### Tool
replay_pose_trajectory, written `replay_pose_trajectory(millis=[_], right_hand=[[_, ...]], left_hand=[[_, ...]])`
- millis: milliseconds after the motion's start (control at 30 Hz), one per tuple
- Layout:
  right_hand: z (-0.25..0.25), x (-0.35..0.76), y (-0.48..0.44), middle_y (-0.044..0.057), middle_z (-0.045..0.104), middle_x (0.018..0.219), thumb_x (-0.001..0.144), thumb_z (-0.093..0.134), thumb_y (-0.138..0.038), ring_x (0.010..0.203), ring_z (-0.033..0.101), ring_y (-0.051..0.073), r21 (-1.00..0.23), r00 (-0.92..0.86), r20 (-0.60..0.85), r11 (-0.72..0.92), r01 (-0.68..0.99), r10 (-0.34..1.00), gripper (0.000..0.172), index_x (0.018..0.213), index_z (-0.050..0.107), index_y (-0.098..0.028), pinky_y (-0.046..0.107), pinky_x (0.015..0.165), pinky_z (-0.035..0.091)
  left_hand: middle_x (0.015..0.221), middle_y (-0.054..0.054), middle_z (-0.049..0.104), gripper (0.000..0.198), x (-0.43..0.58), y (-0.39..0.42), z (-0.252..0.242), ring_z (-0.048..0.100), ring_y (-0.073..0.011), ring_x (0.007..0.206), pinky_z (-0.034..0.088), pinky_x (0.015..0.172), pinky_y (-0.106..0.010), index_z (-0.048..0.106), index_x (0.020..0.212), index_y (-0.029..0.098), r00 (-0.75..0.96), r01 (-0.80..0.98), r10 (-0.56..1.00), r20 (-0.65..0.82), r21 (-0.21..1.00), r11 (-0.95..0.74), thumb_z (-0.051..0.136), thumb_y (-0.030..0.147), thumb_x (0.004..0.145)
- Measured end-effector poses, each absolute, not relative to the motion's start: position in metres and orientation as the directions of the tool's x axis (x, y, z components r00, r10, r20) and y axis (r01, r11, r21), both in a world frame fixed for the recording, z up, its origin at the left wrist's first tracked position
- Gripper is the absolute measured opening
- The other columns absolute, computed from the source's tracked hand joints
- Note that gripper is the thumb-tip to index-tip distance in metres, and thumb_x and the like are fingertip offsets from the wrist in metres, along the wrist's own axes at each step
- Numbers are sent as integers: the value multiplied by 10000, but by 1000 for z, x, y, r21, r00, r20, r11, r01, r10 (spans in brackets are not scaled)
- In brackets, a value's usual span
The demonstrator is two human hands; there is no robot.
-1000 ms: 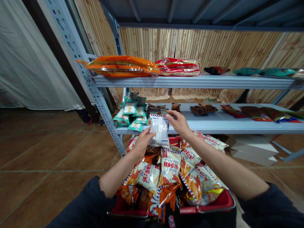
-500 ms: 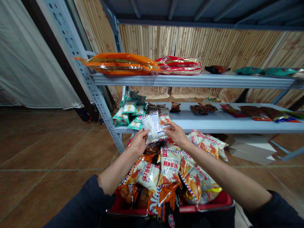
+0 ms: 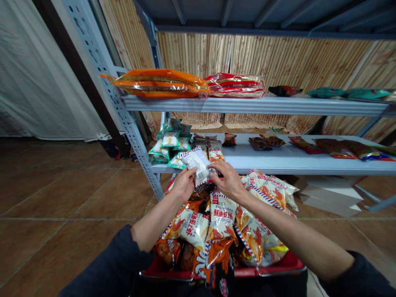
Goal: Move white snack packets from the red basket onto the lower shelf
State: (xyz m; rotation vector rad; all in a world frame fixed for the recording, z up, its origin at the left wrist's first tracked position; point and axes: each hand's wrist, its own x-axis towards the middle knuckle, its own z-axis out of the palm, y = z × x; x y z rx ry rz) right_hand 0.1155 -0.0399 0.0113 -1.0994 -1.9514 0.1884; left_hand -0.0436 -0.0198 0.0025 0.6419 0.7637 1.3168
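Head view: you hold a small white packet (image 3: pixel 195 161) between both hands, its printed back with the barcode turned toward you. It is tilted, near the left end of the lower shelf's front edge and above the far edge of the red basket (image 3: pixel 262 272); whether its upper end touches anything on the lower shelf (image 3: pixel 238 163) you cannot tell from here. Your left hand (image 3: pixel 185 184) grips the packet's left side, thumb on the front, the other fingers partly hidden behind it. Your right hand (image 3: pixel 227 179) has its thumb and forefinger narrowed on the packet's right edge, the remaining fingers loosely curled.

For a steady hold, press lightly at the two side edges and spare the puffed middle, since the film looks slick and would likely slide or crumple under a hard squeeze. Match the pressure of both hands, so the packet does not twist. Mind the green-and-white packets (image 3: pixel 169 140) stacked at the shelf's left front corner, close to the held packet's upper end; that pile looks easy to knock. A cream-coloured packet (image 3: pixel 215 151) sits just beyond your right fingertips. Lift your wrists clear of the heaped packets (image 3: pixel 223 216) in the basket.
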Motion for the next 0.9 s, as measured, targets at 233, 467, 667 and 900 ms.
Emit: replay_pose_trajectory(millis=[233,467,667,900], right_hand=[[14,113,-45,91,517,1218,786,506,-391,1108,474,216,-543,-259,547,573,614,796,503,1251,439,-211,370,952,356],[12,116,-40,104,548,1178,674,609,-475,1020,543,243,-727,-129,398,397,560,908,702,1276,365,-210,401,861,418],[9,123,-34,30,604,1042,729,561,-370,930,566,193,-949,116,278,254,188,953,420,1119,478,-237,366,829,441],[1,128,-31,4,615,800,661,618,-235,743,572,145,-871,-30,-157,-153,-468,987,176,808,532,-193,283,649,480]], left_hand=[[809,17,633,251,-40,-23,8,586,-104,648,480,616,-238,562,917,201,106,-616,991,-85,776,133,642,206,679],[1076,-34,589,331,-32,-34,18,570,-165,914,472,625,-235,529,1057,257,183,-495,983,12,865,81,547,404,761],[1244,-43,515,338,-31,-34,16,461,-205,1130,417,891,-331,581,1056,230,159,-342,981,115,938,-54,537,411,775],[1119,-112,589,406,-30,-27,2,569,-205,973,476,813,-370,545,1074,171,262,-274,958,-120,942,192,639,323,710]])
